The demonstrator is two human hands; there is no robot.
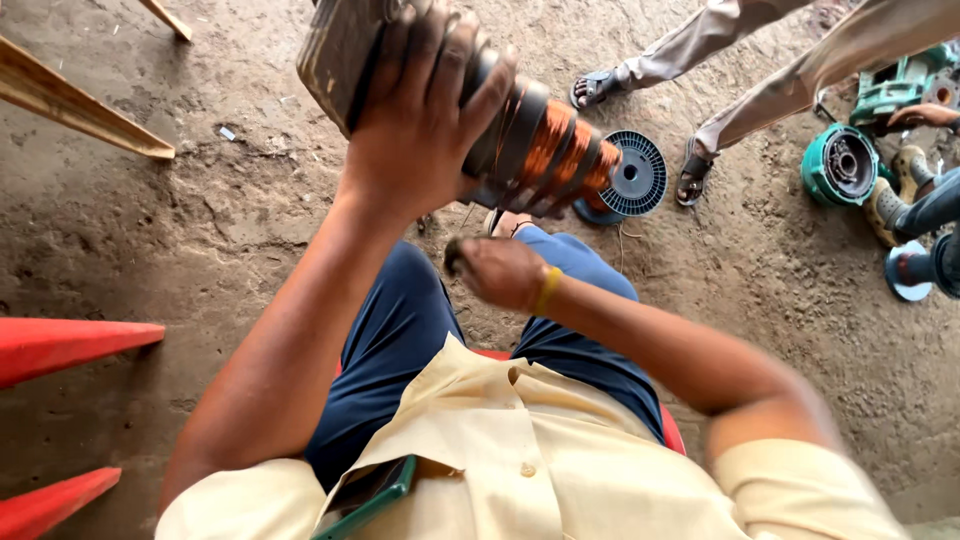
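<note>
**Copper-wound motor core held up over the dirt floor**

The rough brown dirt floor (180,230) is seen from above, taking up most of the view. At its left edge, two red plastic pieces (70,345) are poking in, and a wooden beam (80,105) is laid near the top left corner. Over by the right edge, some green metal motor housings (848,165) are scattered about, with another person's sandalled feet (690,180) planted just beside them.

The dark cylindrical motor core wound with copper wire (520,140) is held up in the air near the top middle, tilted, well above the floor. It's gripped around its grey end by the left hand (420,120), fingers wrapped tight over it. A black ribbed plastic spool (632,175) is set on the floor just behind the copper end.

The right hand (497,270), yellow band at the wrist, is clenched below the core; a small dark thing seems pinched in it, but what it is can't be told.
</note>
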